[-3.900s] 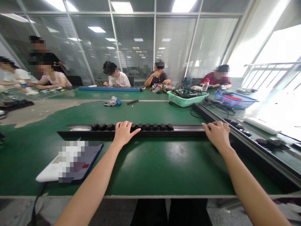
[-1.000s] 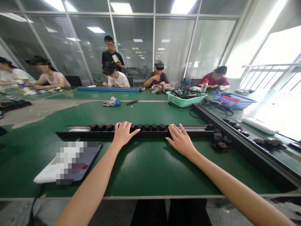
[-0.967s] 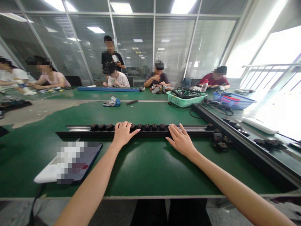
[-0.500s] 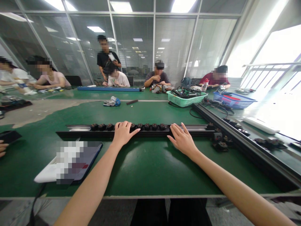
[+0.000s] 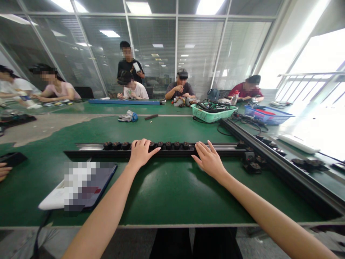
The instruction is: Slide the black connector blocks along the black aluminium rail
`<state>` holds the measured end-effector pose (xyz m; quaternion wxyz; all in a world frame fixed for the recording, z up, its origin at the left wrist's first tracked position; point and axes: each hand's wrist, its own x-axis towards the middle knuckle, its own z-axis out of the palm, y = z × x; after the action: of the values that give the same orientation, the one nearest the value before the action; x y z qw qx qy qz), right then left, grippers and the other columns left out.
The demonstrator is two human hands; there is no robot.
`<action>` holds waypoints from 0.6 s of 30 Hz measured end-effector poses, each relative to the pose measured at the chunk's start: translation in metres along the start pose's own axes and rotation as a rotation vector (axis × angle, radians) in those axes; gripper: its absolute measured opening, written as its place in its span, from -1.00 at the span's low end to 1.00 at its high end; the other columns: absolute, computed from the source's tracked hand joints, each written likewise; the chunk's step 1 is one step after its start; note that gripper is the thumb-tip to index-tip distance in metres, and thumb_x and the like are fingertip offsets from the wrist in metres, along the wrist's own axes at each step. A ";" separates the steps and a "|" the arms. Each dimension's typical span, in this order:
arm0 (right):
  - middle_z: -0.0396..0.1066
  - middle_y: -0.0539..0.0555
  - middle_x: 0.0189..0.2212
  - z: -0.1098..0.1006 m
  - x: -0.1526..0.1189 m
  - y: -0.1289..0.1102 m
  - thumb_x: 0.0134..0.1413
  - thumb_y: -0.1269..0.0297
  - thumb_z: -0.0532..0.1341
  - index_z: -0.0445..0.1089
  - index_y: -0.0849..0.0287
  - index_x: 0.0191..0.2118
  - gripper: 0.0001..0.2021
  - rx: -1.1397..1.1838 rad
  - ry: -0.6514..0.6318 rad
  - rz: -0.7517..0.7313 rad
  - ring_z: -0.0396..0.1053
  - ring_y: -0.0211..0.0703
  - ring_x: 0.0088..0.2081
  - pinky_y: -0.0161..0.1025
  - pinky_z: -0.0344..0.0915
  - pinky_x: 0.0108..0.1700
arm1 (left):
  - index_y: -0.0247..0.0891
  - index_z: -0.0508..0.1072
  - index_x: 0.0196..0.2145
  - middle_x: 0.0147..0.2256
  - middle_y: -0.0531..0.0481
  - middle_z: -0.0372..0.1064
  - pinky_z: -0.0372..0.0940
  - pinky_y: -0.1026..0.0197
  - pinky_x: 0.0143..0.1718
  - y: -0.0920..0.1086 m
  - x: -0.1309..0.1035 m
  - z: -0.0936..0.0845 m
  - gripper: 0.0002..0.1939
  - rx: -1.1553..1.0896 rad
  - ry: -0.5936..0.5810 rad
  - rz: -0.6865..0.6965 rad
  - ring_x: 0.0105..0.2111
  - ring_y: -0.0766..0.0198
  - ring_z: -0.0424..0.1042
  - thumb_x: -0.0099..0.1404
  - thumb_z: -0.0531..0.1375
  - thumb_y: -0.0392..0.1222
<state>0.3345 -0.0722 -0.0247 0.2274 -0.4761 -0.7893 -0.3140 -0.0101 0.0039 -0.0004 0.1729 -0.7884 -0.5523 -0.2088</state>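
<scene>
A long black metal rail (image 5: 172, 154) lies crosswise on the green table in front of me, with several round black modules (image 5: 176, 145) in a row along its channel. My left hand (image 5: 141, 153) rests over the rail left of the middle, thumb held out to the side, covering part of the row. Just past the row's right end, my right hand (image 5: 210, 158) lies on the rail with its fingers extended and thumb apart. Both hands are open, and neither is wrapped around anything. What lies directly under the palms is hidden.
A second long black rail (image 5: 291, 176) runs diagonally at right, loose black modules (image 5: 252, 167) beside it. A phone-like device (image 5: 104, 187) with a white case lies at left. Beyond are a green basket (image 5: 212, 114), a blue basket (image 5: 269, 117) and gloves (image 5: 128, 116). Several people sit opposite.
Both my hands stay in the same place on the rail. Across the table, the standing person has shifted a little to the right.
</scene>
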 end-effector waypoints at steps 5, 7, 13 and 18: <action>0.39 0.33 0.24 -0.001 0.000 -0.001 0.46 0.13 0.01 0.35 0.41 0.28 -0.48 -0.001 0.008 0.003 0.30 0.10 0.28 0.14 -0.08 0.48 | -0.24 0.51 0.05 0.00 -0.27 0.44 0.07 -0.12 0.17 0.000 0.000 -0.001 -0.23 -0.011 -0.007 -0.005 0.03 -0.12 0.35 0.40 -0.11 0.46; 0.39 0.32 0.23 -0.001 0.001 -0.001 0.46 0.14 0.01 0.35 0.40 0.29 -0.49 0.005 0.008 0.006 0.30 0.09 0.28 0.14 -0.08 0.48 | -0.23 0.50 0.05 0.00 -0.26 0.45 0.07 -0.12 0.17 0.000 0.000 -0.001 -0.23 -0.008 -0.010 -0.007 0.03 -0.12 0.35 0.41 -0.11 0.46; 0.39 0.29 0.24 -0.001 0.001 0.000 0.45 0.21 0.00 0.33 0.34 0.32 -0.51 0.050 -0.010 0.022 0.29 0.08 0.29 0.14 -0.08 0.48 | -0.25 0.51 0.04 0.00 -0.27 0.45 0.08 -0.12 0.17 0.000 0.000 -0.002 -0.23 -0.005 -0.006 -0.002 0.03 -0.12 0.35 0.41 -0.11 0.46; 0.31 0.31 0.30 0.001 -0.002 0.002 0.45 0.18 -0.01 0.25 0.33 0.37 -0.48 0.080 -0.033 0.024 0.22 0.10 0.34 0.15 -0.02 0.46 | -0.22 0.51 0.05 0.01 -0.27 0.44 0.06 -0.12 0.18 0.001 0.001 -0.003 -0.24 -0.016 -0.017 -0.008 0.04 -0.13 0.35 0.40 -0.11 0.46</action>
<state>0.3365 -0.0717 -0.0262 0.2370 -0.4810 -0.7993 -0.2713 -0.0095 0.0028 0.0021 0.1611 -0.7891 -0.5553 -0.2074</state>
